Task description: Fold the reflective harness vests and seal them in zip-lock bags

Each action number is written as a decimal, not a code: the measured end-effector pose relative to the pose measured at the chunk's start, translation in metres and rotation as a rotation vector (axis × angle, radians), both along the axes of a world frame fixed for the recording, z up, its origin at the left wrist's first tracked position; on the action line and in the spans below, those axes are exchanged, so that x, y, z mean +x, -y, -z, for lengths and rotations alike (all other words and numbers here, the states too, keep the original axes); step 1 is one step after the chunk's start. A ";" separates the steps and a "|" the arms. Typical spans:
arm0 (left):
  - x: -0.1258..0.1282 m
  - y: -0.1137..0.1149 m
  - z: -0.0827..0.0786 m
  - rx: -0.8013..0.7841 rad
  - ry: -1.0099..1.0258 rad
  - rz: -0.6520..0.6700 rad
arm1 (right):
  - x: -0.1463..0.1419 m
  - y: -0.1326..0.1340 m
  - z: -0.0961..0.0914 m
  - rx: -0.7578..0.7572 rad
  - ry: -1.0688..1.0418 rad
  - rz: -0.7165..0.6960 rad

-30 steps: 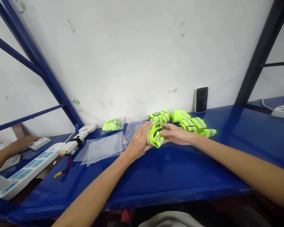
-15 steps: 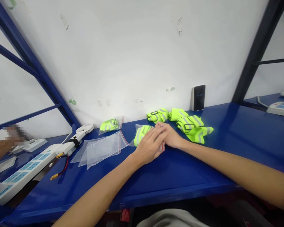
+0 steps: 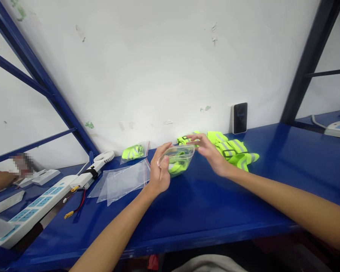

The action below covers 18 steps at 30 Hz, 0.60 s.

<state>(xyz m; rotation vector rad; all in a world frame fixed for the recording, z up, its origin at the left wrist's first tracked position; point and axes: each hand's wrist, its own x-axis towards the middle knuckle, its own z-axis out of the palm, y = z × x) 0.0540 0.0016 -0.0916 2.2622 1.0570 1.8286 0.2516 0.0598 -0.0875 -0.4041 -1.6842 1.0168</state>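
My left hand [image 3: 160,169] grips one side of a clear zip bag [image 3: 180,156], its thumb on the near face. Folded yellow-green reflective fabric lies inside the bag, which is tilted up above the table. On the bag's other side, my right hand [image 3: 211,153] has its fingers apart at the bag's corner; whether they touch it I cannot tell. Behind that hand are a rolled reflective strap piece [image 3: 183,140] with a dark buckle, partly hidden, and another folded yellow-green piece [image 3: 215,136]. A larger reflective bundle [image 3: 234,151] with a loose end lies to the right.
Several flat clear bags [image 3: 121,183] overlap on the blue table [image 3: 209,211]. Behind them is a filled bag [image 3: 133,152]. A small fan [image 3: 104,156], a wired connector [image 3: 78,202] and a power strip [image 3: 42,202] lie left. A black-faced device [image 3: 239,118] stands by the wall. A co-worker's arm [image 3: 0,181] shows far left.
The filled bag has been raised from the table and tilted, its edge turned towards me. My hands, which were together over it, have moved apart, the right one opening.
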 end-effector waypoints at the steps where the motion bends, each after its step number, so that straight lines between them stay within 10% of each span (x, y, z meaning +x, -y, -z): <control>1: 0.003 0.003 -0.002 -0.020 0.067 0.021 | 0.002 0.004 -0.004 0.073 0.015 0.009; 7: 0.010 0.004 -0.013 -0.354 0.312 0.309 | 0.004 0.027 -0.016 0.194 0.198 0.205; 14: -0.008 -0.028 0.006 -0.661 0.639 0.158 | -0.004 0.005 -0.010 -0.350 0.108 0.036; 18: -0.012 -0.027 0.018 -0.979 0.415 0.225 | 0.001 -0.015 0.000 -0.458 0.414 0.103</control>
